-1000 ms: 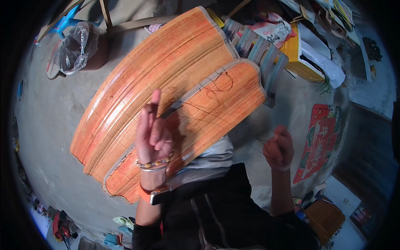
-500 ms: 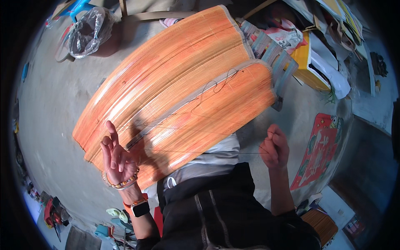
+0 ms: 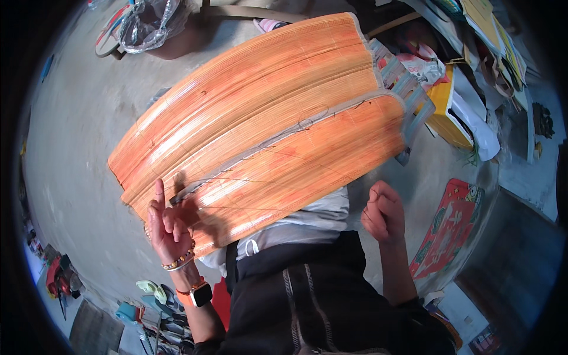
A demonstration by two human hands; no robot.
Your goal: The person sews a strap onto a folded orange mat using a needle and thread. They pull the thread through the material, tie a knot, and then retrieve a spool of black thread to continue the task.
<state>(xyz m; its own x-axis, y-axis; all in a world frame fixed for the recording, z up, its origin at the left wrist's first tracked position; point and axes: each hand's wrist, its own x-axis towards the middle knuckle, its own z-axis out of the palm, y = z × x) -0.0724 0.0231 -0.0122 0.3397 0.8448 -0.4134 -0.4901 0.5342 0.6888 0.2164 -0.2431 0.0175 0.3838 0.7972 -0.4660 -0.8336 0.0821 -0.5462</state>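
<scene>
An orange woven mat point(image 3: 248, 89), folded and edged with a grey cloth strip point(image 3: 278, 137), lies across my lap. A thin dark thread point(image 3: 305, 123) loops loosely on the strip, and fine strands stretch over the mat between my hands. My left hand point(image 3: 168, 228) is over the mat's near left corner, index finger raised, the others curled round the thread. Off the mat's right side, my right hand point(image 3: 383, 212) is closed in a pinch on the thread. Whether a needle is in those fingers is too small to tell.
A bin with a clear plastic liner point(image 3: 152, 26) stands at the far left. Beyond the mat's right end are a striped grey seat point(image 3: 414, 103) and a yellow box point(image 3: 451, 109). A red printed mat point(image 3: 449, 228) lies on the concrete floor point(image 3: 77, 171) at right.
The view has shifted, so the mat sits slightly further right and lower. My right hand stays closed, turned a little; my left hand keeps its index finger up. The thread's loops on the strip are smaller.
</scene>
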